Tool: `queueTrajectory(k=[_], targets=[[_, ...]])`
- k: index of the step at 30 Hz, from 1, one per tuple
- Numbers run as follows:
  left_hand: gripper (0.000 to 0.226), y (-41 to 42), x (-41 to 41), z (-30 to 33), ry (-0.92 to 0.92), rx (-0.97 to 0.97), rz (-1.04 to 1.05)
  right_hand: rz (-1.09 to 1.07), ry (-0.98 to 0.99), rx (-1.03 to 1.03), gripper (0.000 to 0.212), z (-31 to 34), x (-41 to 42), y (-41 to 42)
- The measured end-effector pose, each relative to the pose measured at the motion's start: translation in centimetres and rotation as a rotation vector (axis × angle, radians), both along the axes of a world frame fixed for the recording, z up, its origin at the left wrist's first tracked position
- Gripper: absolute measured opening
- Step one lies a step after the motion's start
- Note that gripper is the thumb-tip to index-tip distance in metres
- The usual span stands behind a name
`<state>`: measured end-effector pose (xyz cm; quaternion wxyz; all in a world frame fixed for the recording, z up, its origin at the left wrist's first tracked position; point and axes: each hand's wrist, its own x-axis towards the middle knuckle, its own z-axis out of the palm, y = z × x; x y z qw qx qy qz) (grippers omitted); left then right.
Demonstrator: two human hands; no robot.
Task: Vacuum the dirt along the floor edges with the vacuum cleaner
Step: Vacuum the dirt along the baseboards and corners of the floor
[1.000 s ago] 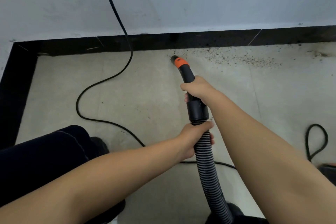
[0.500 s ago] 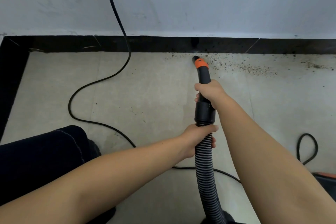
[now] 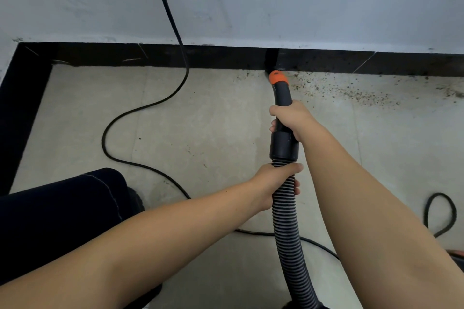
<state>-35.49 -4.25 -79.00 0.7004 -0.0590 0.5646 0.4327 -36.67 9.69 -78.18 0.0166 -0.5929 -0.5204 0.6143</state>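
Observation:
The black vacuum nozzle with an orange collar point(image 3: 277, 77) touches the floor right at the black skirting point(image 3: 226, 56). My right hand point(image 3: 291, 118) grips the rigid black handle tube just behind the nozzle. Lower down, my left hand point(image 3: 276, 183) grips the ribbed hose point(image 3: 288, 233) where it meets the black cuff. A band of dark dirt specks point(image 3: 351, 90) lies on the beige tiles to the right of the nozzle, along the wall edge.
A black power cable point(image 3: 175, 32) hangs down the white wall and loops across the floor point(image 3: 200, 120) to the left of the hose. Another cable loop point(image 3: 439, 213) lies at the right. My dark-trousered knee point(image 3: 62, 208) is at lower left. A second skirting runs down the left corner.
The nozzle has moved forward and to the right, from the open tile up to the skirting edge at the start of the dirt band. Both hands kept their grips.

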Motion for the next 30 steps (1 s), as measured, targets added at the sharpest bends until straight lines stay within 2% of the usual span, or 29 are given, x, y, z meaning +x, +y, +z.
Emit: queueTrajectory(k=[20,30], targets=[[0.014,-1.6,-1.6,-0.5,0.006,-0.017,0.134,0.171,-0.001,0.003,0.021,0.0,-3.6,-2.0],[0.014,-0.6,-0.1,0.5,-0.034,0.016,0.025,0.035,-0.047,0.031,0.022,0.8,-0.4,-0.7]])
